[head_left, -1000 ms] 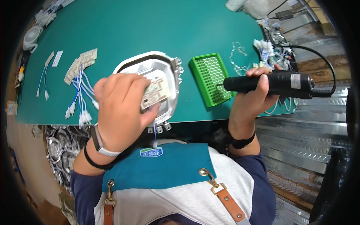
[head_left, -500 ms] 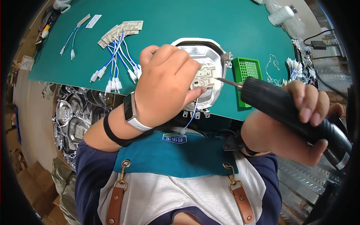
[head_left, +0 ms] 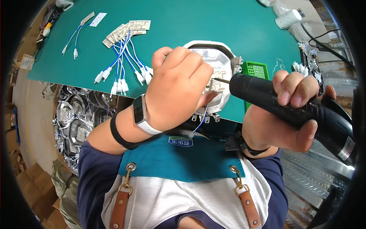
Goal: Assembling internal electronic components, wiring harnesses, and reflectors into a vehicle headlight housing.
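An electric screwdriver (head_left: 259, 91), black and thick-bodied, is gripped by my right hand (head_left: 272, 128). Its thin bit points left and meets the pale circuit board (head_left: 219, 75), near my left fingers; whether a screw is under it cannot be seen. The board lies inside a shiny metal housing (head_left: 229, 63) with small hinge-like brackets on its rim. My left hand (head_left: 179, 86) is curled over the housing's left side, fingertips and thumb against the board and hiding part of it. A blue and white lead (head_left: 200, 123) with a white connector hangs off the near side.
Several similar boards with leads (head_left: 126, 36) lie fanned at the left of the green table (head_left: 183, 19). A green perforated tray (head_left: 256, 68) stands right of the housing. White connectors (head_left: 300, 68) and a white bottle (head_left: 288, 19) are farther right. Below left, a box holds metal housings (head_left: 78, 131).
My right hand has brought the screwdriver leftward, its bit passing from the board's right edge onto the board. My left hand keeps its hold, and the whole view has shifted slightly.
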